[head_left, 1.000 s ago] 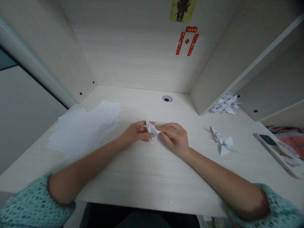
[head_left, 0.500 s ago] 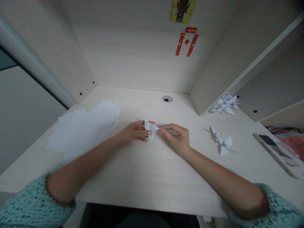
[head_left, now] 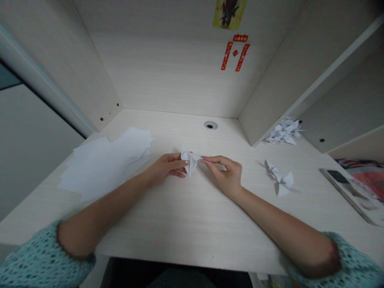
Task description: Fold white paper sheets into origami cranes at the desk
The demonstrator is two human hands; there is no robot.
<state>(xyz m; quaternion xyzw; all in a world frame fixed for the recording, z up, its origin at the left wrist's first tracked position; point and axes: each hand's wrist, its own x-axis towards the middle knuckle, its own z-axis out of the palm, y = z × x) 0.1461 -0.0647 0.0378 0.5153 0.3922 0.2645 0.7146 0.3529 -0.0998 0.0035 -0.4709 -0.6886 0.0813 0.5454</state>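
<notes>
A small white folded paper crane [head_left: 191,163] is held just above the middle of the desk, between both hands. My left hand [head_left: 169,166] pinches its body from the left, thumb on the near side and fingers partly hidden behind the paper. From the right, my right hand [head_left: 225,169] pinches the thin pointed end of the crane between thumb and forefinger. To the right on the desk lie finished-looking folded paper cranes [head_left: 283,183], wings spread. A stack of white paper sheets [head_left: 103,166] is spread out left of my hands.
A heap of white folded paper [head_left: 285,131] sits behind the divider at the back right. A phone [head_left: 340,178] lies on a flat object at the right, beside a patterned cloth [head_left: 367,176]. The desk [head_left: 180,224] has a round cable hole [head_left: 211,125] near the back panel.
My right hand has drawn slightly right, pulling the crane's pointed end outward. My left hand has shifted a little left, still on the body.
</notes>
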